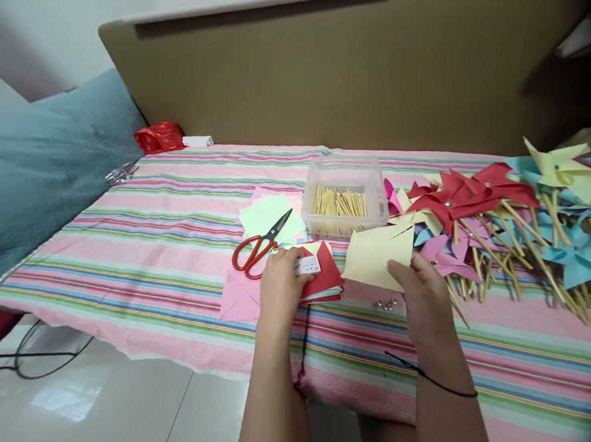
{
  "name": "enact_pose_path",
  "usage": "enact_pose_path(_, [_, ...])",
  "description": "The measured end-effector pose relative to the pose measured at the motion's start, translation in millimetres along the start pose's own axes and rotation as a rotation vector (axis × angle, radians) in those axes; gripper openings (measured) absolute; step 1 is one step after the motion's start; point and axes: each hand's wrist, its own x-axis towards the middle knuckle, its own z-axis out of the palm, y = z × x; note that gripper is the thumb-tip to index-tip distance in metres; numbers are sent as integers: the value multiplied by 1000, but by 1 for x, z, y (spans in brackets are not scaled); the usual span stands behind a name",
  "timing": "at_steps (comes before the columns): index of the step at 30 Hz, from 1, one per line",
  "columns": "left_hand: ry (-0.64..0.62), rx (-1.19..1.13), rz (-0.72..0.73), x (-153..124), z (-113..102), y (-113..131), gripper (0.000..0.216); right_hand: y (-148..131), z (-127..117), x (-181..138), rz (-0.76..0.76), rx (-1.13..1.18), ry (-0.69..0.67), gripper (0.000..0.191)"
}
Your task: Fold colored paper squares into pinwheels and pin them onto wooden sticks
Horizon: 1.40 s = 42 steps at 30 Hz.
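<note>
On the stripy pink bed cover [173, 253], near the middle, the right hand [421, 299] holds a pale yellow square of paper [376, 252] with cuts in it. Its fingers [402, 271] are pinched tight on the paper's lower right edge, and the sheet sits tilted just above the cover. Just below the sheet lie a few tiny silver pins [385, 304].

The left hand [279, 283] rests on a stack of coloured paper with red on top [328, 276]. Its fingers are curled shut on a small white packet [307, 265].

Just left of that hand lie scissors with red handles [258, 247], partly on pale green paper squares [268, 216]. A pink paper sheet [238, 299] lies below them.

Behind the yellow sheet stands a clear plastic box of thin wooden sticks [346, 194]. To the right is a big pile of paper pinwheels on sticks [516, 221], red, blue, yellow and pink.

Far to the left is a soft teal pillow [43, 165], and a shiny red thing [158, 136] sits by the brown headboard [335, 70].
</note>
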Motion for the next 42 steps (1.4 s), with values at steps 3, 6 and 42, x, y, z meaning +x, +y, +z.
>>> enact_pose_path(3, [69, -35, 33, -2, -1, 1, 30, 3, -1, 1, 1, 45, -43, 23])
enact_pose_path(6, [171, -168, 54, -4, -4, 6, 23, 4, -1, 1, 3, 96, -43, 25])
enact_pose_path(42, [-164, -1231, -249, -4, 7, 33, 31, -5, 4, 1, 7, 85, -75, 29])
